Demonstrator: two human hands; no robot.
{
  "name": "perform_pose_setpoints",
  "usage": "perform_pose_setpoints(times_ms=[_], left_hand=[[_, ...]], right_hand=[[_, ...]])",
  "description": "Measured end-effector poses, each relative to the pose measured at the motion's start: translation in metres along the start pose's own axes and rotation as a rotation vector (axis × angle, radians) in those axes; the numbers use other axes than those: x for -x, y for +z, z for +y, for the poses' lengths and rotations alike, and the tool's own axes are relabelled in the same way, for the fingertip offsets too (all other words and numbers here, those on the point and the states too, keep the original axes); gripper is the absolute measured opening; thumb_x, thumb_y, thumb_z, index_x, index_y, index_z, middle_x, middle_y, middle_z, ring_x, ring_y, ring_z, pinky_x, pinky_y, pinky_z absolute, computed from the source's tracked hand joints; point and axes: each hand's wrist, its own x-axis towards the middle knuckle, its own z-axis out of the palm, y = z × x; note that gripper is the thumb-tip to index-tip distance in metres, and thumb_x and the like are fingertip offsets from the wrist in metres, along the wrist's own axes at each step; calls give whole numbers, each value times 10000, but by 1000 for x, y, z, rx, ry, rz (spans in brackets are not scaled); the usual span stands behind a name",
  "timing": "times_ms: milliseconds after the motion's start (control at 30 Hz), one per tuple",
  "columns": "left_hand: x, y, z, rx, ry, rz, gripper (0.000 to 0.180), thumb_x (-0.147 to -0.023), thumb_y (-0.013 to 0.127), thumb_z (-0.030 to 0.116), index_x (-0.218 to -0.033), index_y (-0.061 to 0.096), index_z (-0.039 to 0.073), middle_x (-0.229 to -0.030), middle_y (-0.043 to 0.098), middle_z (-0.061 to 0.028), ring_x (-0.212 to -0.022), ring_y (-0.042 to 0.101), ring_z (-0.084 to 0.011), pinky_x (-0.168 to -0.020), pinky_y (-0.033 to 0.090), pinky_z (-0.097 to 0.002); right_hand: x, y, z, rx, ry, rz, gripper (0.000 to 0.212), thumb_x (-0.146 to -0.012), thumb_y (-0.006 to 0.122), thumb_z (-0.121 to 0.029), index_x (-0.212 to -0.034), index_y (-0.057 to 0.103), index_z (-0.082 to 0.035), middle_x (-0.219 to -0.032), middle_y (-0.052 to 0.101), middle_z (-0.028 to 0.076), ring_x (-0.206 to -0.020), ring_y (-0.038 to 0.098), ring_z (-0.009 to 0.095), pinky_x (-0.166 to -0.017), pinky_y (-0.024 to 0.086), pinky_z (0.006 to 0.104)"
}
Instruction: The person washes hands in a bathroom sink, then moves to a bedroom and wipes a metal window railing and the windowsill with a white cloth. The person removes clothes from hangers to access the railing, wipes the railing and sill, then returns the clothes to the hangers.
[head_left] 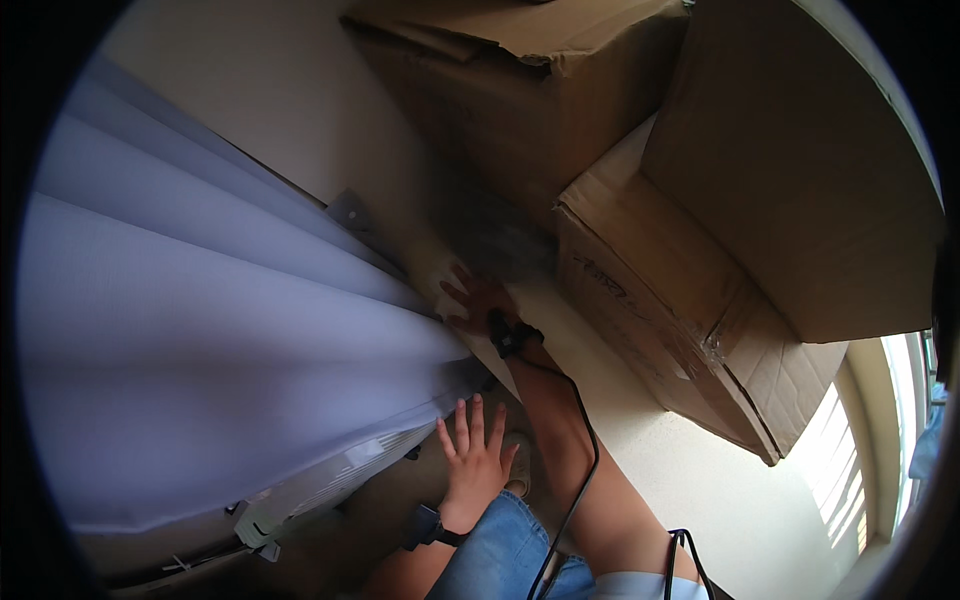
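Note:
My right hand reaches forward between a pale curtain-like cloth and the cardboard boxes. Its fingers are spread over a pale surface; I cannot tell whether they press on it. A black strap with a small device circles that wrist, and a black cable runs down the arm. Nearer to me, my left hand is held with fingers apart, close to the lower hem of the cloth and above my jeans. A dark device is strapped to that wrist. Neither hand holds anything that I can see.
A large cardboard box stands ahead, and another with a raised brown panel is at the right. Under the cloth sits a white slatted unit. Sunlight stripes fall on the pale surface at the lower right.

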Motion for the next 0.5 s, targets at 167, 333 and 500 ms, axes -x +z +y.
perform_pose_setpoints(times_ms=[167,333,500], left_hand=[[7,-13,30,-35,-25,4,612,-870,536,412,-1392,396,124,-1461,281,-185,-1374,207,-380,-1082,131,-611],[31,-28,100,-67,112,9,600,-870,537,411,-1377,410,116,-1461,280,-185,-1366,219,-376,-1087,135,-606],[59,-26,219,-85,403,-87,630,-863,555,406,-1401,382,128,-1470,252,-186,-1367,209,-386,-1089,118,-608]], right_hand=[[128,-27,-16,223,-35,11,778,-752,608,-523,-1400,388,-153,-1498,265,113,-1400,188,291,-1108,135,552],[309,-75,-20,245,141,-118,838,-768,546,-603,-1438,309,-157,-1510,236,119,-1412,160,301,-1122,75,554],[524,-131,6,273,434,-50,800,-798,485,-628,-1425,341,-153,-1521,206,127,-1416,157,300,-1119,56,558]])
